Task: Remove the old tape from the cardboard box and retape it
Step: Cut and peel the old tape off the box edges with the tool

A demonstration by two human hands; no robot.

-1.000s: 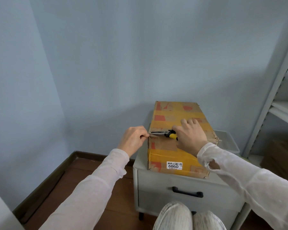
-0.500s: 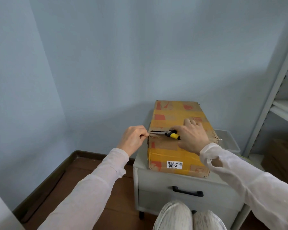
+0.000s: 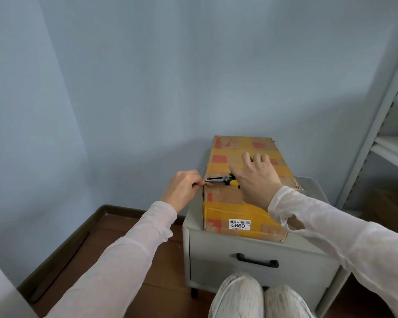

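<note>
Pale blue walls close in a corner where a small grey table (image 3: 194,218) with a drawer carries the cardboard box (image 3: 225,198), lying lengthwise away from you. Your left hand (image 3: 182,189) sits at the box's left edge, its fingers (image 3: 199,183) curled, with thumb and forefinger pinched together right by the black tip of a yellow-handled tool (image 3: 225,180). I judge they hold a loose end of the old tape (image 3: 228,210), though what is in the pinch is too small to be sure.

Your right hand (image 3: 257,180) lies over the tool's handle, with its fingers (image 3: 247,157) stretched straight and spread on the box top. That is pressing, not gripping, as far as can be seen.

You look to be early in the job — wide yellow bands cross the top and wrap down the near end, and only the seam by the tool shows bare, ragged cardboard. Most of the stripping is left, and all of the retaping. No fresh roll is in view — a metal shelf (image 3: 391,145) stands to your right.
</note>
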